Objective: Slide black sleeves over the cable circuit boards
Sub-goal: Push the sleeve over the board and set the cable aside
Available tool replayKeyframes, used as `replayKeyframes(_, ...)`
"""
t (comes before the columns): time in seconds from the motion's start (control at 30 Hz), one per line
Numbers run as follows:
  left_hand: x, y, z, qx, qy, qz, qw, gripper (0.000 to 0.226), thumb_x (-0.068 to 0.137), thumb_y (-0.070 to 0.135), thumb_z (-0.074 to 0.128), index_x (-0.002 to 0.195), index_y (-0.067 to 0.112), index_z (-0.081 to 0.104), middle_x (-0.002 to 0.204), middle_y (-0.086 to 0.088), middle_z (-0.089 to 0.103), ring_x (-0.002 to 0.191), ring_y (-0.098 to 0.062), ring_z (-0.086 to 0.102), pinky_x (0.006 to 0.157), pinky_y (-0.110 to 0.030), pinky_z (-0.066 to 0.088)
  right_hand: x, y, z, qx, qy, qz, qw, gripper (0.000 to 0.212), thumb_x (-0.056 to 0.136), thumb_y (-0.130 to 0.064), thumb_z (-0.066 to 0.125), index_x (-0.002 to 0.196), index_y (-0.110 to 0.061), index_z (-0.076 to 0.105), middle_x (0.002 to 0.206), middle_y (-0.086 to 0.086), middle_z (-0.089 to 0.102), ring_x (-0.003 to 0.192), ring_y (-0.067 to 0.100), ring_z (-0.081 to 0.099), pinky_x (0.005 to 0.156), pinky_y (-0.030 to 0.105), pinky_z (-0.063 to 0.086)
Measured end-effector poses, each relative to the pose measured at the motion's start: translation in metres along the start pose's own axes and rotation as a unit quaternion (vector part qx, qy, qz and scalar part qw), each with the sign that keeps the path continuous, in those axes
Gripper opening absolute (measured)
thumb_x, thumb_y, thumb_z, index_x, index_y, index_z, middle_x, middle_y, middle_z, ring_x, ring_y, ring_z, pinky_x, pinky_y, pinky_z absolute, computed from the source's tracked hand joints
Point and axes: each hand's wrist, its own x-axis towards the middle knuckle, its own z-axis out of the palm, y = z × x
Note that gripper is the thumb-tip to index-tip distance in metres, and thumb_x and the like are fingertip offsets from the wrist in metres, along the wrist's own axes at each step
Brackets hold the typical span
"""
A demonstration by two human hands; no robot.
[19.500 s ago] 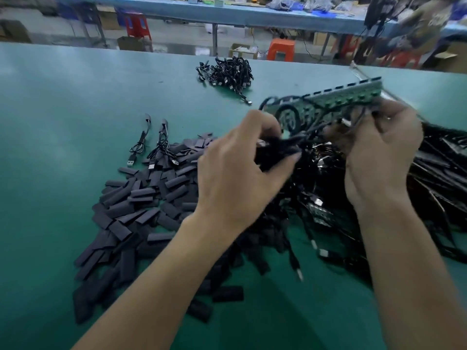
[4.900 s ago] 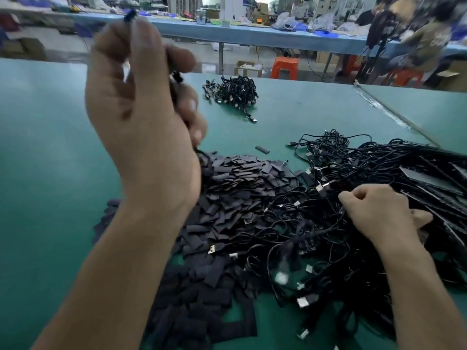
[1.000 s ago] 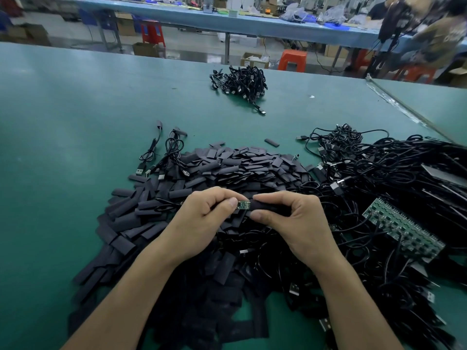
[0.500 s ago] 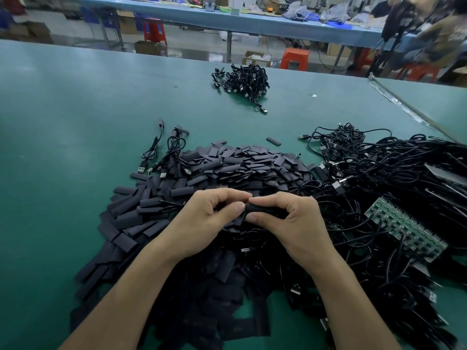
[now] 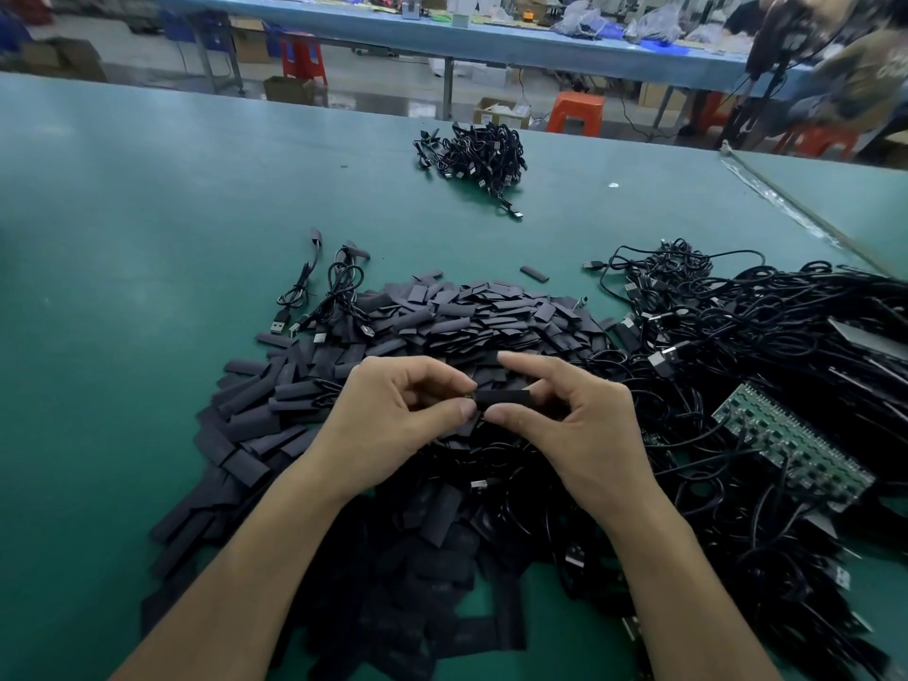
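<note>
On the green table (image 5: 123,238), a few loose cables (image 5: 314,297) are lying at the far left edge of a wide pile of black sleeves (image 5: 467,312). Over the near side of that pile the person's left hand (image 5: 393,420) is pinching thumb against forefinger right at the left mouth of one sleeve (image 5: 503,398). What it is nipping there is too small to make out, though it is probably the cable end of a board. The sleeve is lying level, its long axis running left to right between the two hands, so any further sliding is going to follow that line, with the left hand feeding inward. The right hand (image 5: 575,425) is gripping the sleeve's right part, thumb beneath and curled fingers behind, forefinger lifted clear. No board is showing outside the sleeve, so it is likely nearly seated. Farther right a tangle of cables (image 5: 761,346) is sprawling, with a green panel of circuit boards (image 5: 791,449) lying on it.
</note>
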Motion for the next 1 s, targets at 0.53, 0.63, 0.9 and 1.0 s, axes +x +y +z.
replayKeyframes(0.53,-0.0003,0.0051,-0.0055,0.010,-0.004,-0.003,1.000,0.033,0.083,-0.001,0.077,0.103,0.026,0.072,0.083,0.001,0.078,0.079,-0.012,0.075,0.076,-0.017,0.055,-0.0010,0.0054,0.0016,0.024,-0.009,-0.018,1.000,0.025,0.069,-0.022,0.087,0.088,-0.035,0.076,0.081,-0.021,0.074,0.077,0.000,0.071,0.071,0.010,0.051)
replayKeyframes(0.63,-0.0007,0.0054,-0.0063,0.003,-0.013,-0.015,1.000,0.032,0.083,-0.001,0.077,0.102,0.025,0.072,0.081,0.000,0.078,0.077,-0.011,0.074,0.074,-0.017,0.055,-0.0014,0.0048,0.0024,0.022,-0.023,-0.031,0.999,0.029,0.069,-0.021,0.088,0.090,-0.037,0.076,0.085,-0.022,0.074,0.080,-0.001,0.071,0.072,0.010,0.051)
replayKeyframes(0.9,-0.0003,0.0041,-0.0070,-0.005,-0.019,-0.035,0.999,0.026,0.082,0.000,0.079,0.099,0.019,0.072,0.080,-0.003,0.078,0.070,-0.010,0.072,0.068,-0.018,0.055,-0.0007,0.0079,0.0036,-0.026,-0.027,-0.073,0.997,0.022,0.074,-0.017,0.085,0.093,-0.025,0.077,0.083,-0.020,0.073,0.080,-0.002,0.069,0.073,0.009,0.050)
replayKeyframes(1.0,0.0001,0.0039,-0.0077,-0.011,-0.017,-0.046,0.999,0.026,0.081,0.002,0.080,0.098,0.020,0.072,0.080,-0.004,0.078,0.070,-0.013,0.072,0.069,-0.020,0.057,-0.0004,0.0078,0.0043,-0.048,-0.023,-0.087,0.995,0.019,0.075,-0.016,0.084,0.092,-0.018,0.077,0.083,-0.020,0.071,0.081,-0.003,0.069,0.076,0.010,0.050)
